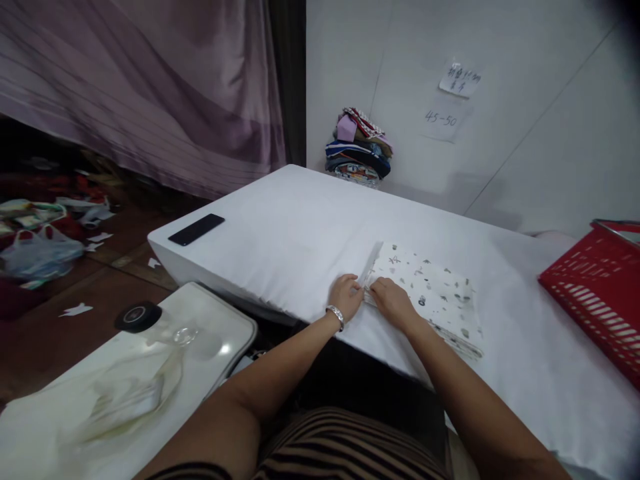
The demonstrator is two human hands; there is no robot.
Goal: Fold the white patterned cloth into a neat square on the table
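Observation:
A folded white cloth (425, 283) with small dark and brown prints lies flat on the white-covered table (280, 233). Its layers show along the near right edge. At its near left corner, my left hand (346, 297) pinches the edge with curled fingers; a silvery bracelet is on that wrist. My right hand (393, 301) sits just beside it, fingers closed on the same edge of the cloth. The fingertips of both hands nearly meet there, and how much fabric each one grips is partly hidden.
A red plastic basket (595, 287) stands at the table's right. Folded clothes (357, 147) are stacked by the wall. A black phone (197, 229) lies at the far left corner. A smaller white table (200, 313) at left holds a dark round lid (139, 317) and a plastic bag.

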